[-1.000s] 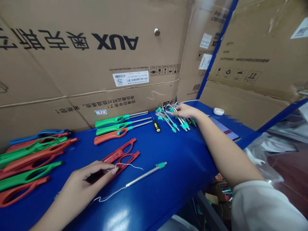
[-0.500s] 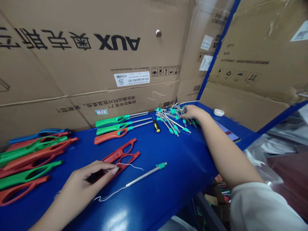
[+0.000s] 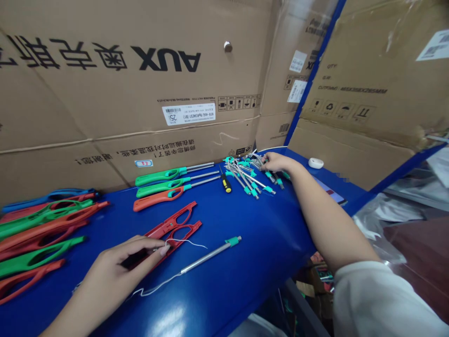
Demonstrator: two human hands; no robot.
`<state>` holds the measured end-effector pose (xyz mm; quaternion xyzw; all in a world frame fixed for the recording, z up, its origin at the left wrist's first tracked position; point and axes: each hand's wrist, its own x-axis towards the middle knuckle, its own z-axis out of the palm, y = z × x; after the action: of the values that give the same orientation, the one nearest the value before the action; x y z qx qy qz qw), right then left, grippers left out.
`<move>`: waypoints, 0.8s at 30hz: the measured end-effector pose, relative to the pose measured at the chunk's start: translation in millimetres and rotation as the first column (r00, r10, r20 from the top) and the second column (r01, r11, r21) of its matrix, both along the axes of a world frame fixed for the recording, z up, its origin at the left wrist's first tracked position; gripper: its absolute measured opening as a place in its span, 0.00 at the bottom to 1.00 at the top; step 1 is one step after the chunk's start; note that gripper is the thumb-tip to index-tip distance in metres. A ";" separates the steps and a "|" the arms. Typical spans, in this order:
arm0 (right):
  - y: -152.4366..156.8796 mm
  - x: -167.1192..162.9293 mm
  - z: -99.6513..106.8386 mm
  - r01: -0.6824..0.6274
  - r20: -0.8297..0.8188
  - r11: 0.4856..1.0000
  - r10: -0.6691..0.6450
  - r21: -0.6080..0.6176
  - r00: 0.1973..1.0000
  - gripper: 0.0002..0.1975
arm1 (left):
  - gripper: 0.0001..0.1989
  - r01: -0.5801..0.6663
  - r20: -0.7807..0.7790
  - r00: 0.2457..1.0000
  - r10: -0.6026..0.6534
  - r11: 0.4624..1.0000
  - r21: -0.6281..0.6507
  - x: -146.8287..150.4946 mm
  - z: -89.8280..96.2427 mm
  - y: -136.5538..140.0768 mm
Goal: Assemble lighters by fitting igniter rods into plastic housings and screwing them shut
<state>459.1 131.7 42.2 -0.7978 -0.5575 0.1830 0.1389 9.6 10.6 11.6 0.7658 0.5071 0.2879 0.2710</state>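
My left hand (image 3: 129, 262) is closed in a pinch with a thin white wire (image 3: 187, 241) coming out at the fingertips. Two red lighter handle halves (image 3: 189, 230) lie beside and partly under it; the palm hides their near ends. In front of this hand rests a metal lighter tube (image 3: 206, 257) with a teal tip and a white wire trailing from its near end. Farther off, my right hand (image 3: 278, 163) reaches into a pile of metal tubes with teal ends and white wires (image 3: 250, 178). Its fingers are bent together there, and what they pinch is unclear.
Lighters with green and orange handles (image 3: 159, 191) lie by the cardboard wall (image 3: 115, 93), next to a black and yellow screwdriver (image 3: 226, 183). Several coloured handle shells (image 3: 45, 229) line the left side. A white case (image 3: 315, 163) and a phone-like slab (image 3: 331, 193) are at right.
The whole view has shifted slightly. My right hand stays at the pile, its fingers a little farther in among the tubes. My left hand keeps its pinch.
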 end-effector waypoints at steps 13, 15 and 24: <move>-8.6 9.9 15.5 0.207 -0.409 0.943 -0.087 0.260 0.908 0.06 | 0.19 0.005 -0.031 1.000 -0.004 1.000 0.015 0.5 1.8 0.2; -9.5 9.6 17.8 0.236 -0.443 0.926 -0.086 0.295 0.893 0.07 | 0.19 0.006 -0.030 1.000 -0.006 1.000 0.016 0.6 1.7 0.9; -13.1 12.7 23.6 0.277 -0.433 0.891 -0.104 0.359 0.895 0.11 | 0.19 0.017 -0.034 0.999 -0.016 1.000 0.027 1.5 2.9 0.6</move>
<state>471.8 118.7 65.8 -0.7472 -0.4597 0.2068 0.4332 11.1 11.1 14.5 0.7784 0.5014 0.2794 0.2544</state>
